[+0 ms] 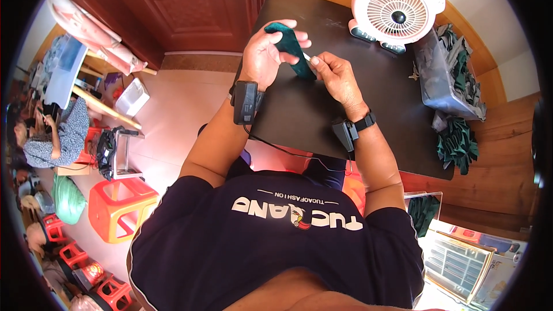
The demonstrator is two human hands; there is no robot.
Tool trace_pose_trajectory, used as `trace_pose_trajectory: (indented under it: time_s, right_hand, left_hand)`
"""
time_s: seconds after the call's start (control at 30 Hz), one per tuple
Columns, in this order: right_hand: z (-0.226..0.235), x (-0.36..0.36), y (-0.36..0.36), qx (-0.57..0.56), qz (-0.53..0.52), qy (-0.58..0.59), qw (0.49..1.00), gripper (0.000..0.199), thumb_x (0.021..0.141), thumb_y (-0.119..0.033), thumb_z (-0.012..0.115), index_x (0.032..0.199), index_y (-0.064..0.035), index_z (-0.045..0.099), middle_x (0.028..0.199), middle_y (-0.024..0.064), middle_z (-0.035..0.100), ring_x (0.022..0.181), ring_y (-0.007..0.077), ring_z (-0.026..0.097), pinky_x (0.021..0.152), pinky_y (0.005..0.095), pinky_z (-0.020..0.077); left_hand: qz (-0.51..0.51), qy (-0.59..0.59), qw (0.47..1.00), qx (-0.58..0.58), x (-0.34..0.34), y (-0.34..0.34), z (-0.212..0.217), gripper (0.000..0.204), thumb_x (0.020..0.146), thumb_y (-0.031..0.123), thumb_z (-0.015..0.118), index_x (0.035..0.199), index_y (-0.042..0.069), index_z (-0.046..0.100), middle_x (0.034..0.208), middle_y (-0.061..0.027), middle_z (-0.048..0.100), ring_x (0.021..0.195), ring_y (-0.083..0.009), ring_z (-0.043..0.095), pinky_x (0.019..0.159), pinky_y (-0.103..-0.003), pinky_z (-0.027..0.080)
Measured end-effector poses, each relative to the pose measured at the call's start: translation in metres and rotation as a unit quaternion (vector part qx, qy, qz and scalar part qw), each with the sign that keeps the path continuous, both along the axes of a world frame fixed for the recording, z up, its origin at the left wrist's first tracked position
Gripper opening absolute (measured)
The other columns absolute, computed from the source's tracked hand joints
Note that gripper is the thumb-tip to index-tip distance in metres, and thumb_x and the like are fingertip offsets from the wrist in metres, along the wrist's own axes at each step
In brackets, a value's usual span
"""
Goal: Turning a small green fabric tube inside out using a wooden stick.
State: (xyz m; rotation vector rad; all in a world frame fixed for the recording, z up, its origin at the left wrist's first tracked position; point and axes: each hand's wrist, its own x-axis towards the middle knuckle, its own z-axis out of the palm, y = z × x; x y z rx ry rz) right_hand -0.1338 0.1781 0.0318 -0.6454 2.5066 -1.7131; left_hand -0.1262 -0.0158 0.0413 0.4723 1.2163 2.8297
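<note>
Above the dark table (311, 109), my left hand (261, 62) holds up a dark green velvety strip of cloth (290, 47). Its thumb and fingers close on the strip, which hangs slantwise down to the right. My right hand (340, 79) is at the strip's lower right end, thumb and forefinger pinched together. Out of that pinch sticks a slim whitish tool (307, 57), its tip against or just beside the cloth; its exact kind is too small to make out. Each wrist bears a dark strapped-on device.
A pink-and-white fan (397, 17) stands at the table's far right. Beside it, a clear plastic bin (429, 83) holds grey and green cloth pieces. Green pieces (457, 145) lie bunched at the right edge. An orange stool (121, 210) and a seated person (57, 135) are at left.
</note>
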Motion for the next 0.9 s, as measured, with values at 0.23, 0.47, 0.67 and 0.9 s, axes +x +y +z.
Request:
trace_pose_trajectory:
  time_s: [0.23,0.47,0.67,0.9]
  right_hand:
    - [0.001,-0.001,0.000,0.016,0.004,-0.022,1.000,0.029,0.093,-0.027,0.054,0.076,-0.0037,0.059,0.057,-0.0038,0.046,0.055,0.0045,0.039,0.051,0.0206,0.0325]
    - [0.002,0.003,-0.004,-0.037,0.018,-0.048,0.998,0.030,0.091,-0.028,0.058,0.076,-0.0025,0.059,0.054,-0.0025,0.045,0.051,0.0058,0.039,0.048,0.0232,0.0341]
    - [-0.004,-0.001,-0.003,-0.002,-0.026,0.044,0.999,0.030,0.089,-0.028,0.061,0.074,-0.0017,0.058,0.052,-0.0028,0.042,0.051,0.0052,0.036,0.047,0.0234,0.0326]
    - [0.000,0.002,-0.005,0.007,-0.028,0.008,1.000,0.031,0.090,-0.029,0.060,0.074,-0.0018,0.058,0.053,-0.0027,0.043,0.051,0.0055,0.036,0.047,0.0236,0.0323]
  left_hand:
    - [0.058,-0.008,0.998,0.016,0.001,-0.006,-0.001,0.040,0.083,0.012,0.044,0.119,-0.007,0.048,0.107,-0.0273,0.060,0.102,-0.0389,0.059,0.085,-0.036,0.052]
    - [0.049,-0.028,0.995,-0.085,0.009,0.009,-0.001,0.040,0.083,0.014,0.045,0.116,-0.006,0.050,0.104,-0.0257,0.062,0.098,-0.0352,0.062,0.084,-0.037,0.051]
    - [0.083,0.002,0.995,-0.059,0.008,0.003,0.001,0.038,0.086,0.016,0.044,0.117,-0.005,0.050,0.103,-0.0260,0.062,0.097,-0.0356,0.062,0.082,-0.038,0.051]
    - [0.119,0.014,0.992,-0.031,0.007,-0.001,0.005,0.035,0.088,0.018,0.045,0.118,0.000,0.048,0.101,-0.0221,0.062,0.093,-0.0323,0.064,0.078,-0.037,0.053]
